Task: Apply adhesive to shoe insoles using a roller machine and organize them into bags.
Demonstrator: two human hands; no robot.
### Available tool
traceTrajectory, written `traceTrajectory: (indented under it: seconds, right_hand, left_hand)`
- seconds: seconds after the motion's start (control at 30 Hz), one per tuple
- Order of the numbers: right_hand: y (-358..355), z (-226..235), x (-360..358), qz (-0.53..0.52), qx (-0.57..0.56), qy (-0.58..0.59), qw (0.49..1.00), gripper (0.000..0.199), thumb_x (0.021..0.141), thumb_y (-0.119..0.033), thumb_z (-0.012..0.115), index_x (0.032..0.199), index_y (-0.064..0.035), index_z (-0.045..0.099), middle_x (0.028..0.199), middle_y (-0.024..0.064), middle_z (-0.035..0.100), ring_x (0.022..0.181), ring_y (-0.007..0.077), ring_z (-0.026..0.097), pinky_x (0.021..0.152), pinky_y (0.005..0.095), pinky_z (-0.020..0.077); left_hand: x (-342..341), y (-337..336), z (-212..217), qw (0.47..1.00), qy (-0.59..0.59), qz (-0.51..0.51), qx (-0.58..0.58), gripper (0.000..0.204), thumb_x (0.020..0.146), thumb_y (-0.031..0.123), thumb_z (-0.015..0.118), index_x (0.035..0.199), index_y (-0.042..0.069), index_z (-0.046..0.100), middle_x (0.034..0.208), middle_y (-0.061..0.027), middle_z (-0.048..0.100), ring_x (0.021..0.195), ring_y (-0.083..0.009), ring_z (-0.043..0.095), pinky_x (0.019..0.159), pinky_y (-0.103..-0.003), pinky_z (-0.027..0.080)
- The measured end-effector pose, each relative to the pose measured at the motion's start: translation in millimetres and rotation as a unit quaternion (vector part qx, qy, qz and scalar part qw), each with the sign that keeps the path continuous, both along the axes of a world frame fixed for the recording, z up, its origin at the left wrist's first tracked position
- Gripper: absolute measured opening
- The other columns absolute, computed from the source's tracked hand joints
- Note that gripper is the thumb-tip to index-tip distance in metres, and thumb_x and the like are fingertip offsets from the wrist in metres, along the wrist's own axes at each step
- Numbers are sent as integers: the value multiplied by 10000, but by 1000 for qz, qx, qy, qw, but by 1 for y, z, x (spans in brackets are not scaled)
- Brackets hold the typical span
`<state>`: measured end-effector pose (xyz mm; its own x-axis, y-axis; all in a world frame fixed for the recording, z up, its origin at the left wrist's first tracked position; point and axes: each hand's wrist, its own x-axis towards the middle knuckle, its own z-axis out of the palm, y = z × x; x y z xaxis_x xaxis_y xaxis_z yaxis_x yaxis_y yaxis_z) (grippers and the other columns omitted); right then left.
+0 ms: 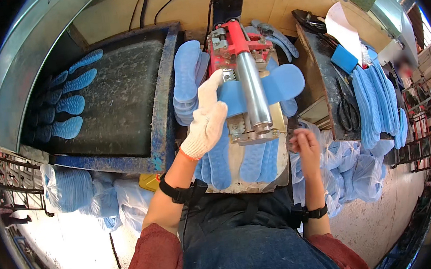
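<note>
A long blue insole [283, 84] lies crosswise under the shiny metal roller [256, 93] of a red-framed machine [239, 37]. My left hand [205, 122], in a white knit glove with an orange cuff, is closed on the insole's left end. To the right of the machine's front, my bare right hand [305, 143] hangs with its fingers curled in, and no object shows in it. A stack of blue insoles [186, 71] stands just beyond my left hand. More insoles [219, 159] lie on the board below the roller, near my body.
At left, a dark conveyor bed [116, 97] with a blue metal rim carries several insoles [80, 80]. The right side table [329, 82] bears black scissors [346, 111], a small blue box [344, 59] and stacked insoles [375, 101]. Filled plastic bags [68, 186] stand on the floor.
</note>
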<state>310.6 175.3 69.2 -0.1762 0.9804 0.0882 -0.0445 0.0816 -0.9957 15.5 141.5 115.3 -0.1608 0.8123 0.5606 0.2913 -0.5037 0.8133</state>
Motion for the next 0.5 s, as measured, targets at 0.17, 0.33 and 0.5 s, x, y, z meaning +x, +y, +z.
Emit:
traceTrajectory:
  seconds: [0.17, 0.33, 0.5]
  right_hand:
    - [-1, -52, -45, 144, -135, -114, 974, 178, 931, -132, 496, 1000, 3, 590, 803, 75, 630, 661, 106, 552, 595, 236, 439]
    - [-8, -106, -109, 186, 238, -312, 901, 303, 882, -104, 564, 1164, 6, 542, 913, 115, 622, 788, 196, 606, 671, 336, 488]
    - [-17, -104, -144, 162, 81, -338, 924, 758, 804, -178, 706, 1387, 35, 270, 1208, 193, 495, 1084, 282, 517, 933, 389, 421]
  left_hand:
    - [-20, -44, -25, 989, -92, -5, -120, 554, 1014, 366, 279, 1418, -11, 256, 1406, -137, 347, 1310, -217, 313, 1097, -319, 222]
    - [-1, -87, -31, 869, -411, -155, -228, 573, 1002, 415, 314, 1410, 12, 311, 1431, -84, 350, 1329, -163, 299, 1101, -301, 223]
    - [-3, -144, 10, 669, -668, -215, -242, 507, 996, 429, 311, 1310, 56, 448, 1240, -64, 543, 1131, -186, 512, 996, -344, 395]
